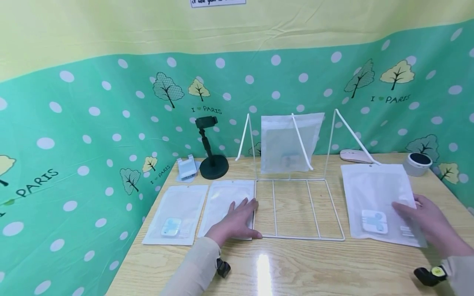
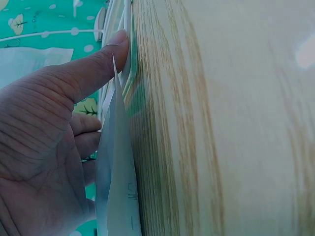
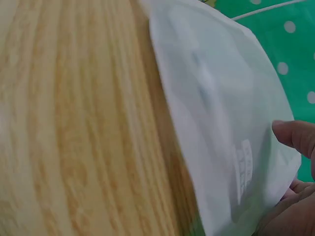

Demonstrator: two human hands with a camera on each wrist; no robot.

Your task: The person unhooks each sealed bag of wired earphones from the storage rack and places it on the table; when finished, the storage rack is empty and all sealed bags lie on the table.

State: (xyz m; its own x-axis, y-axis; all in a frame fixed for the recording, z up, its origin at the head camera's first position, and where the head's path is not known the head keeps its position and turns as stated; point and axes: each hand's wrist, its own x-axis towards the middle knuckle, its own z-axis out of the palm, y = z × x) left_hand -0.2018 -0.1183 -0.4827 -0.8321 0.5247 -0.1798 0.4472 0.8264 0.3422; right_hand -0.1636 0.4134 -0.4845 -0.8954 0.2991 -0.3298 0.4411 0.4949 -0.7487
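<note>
On the pale wood-grain bench [image 1: 296, 267], glossy under the light, the left hand [image 1: 235, 222] lies flat with straight fingers on a frosted translucent plastic pouch [image 1: 226, 205] near the front left edge, thumb along the pouch's right side; this grip is released, pressing only. In the left wrist view the thumb [image 2: 93, 64] rests against the pouch's thin edge. Beside that pouch, towards the left edge, lies a second flat frosted pouch with a pale blue item inside [image 1: 175, 213]. Just right of the left hand stands a thin white wire rack [image 1: 296, 205], its base grid flat on the bench, with another frosted pouch [image 1: 289, 142] leaning upright in it. Towards the right edge, the right hand [image 1: 429, 222] grasps a larger smooth frosted pouch [image 1: 377, 197] at its lower right corner, thumb on top.
</note>
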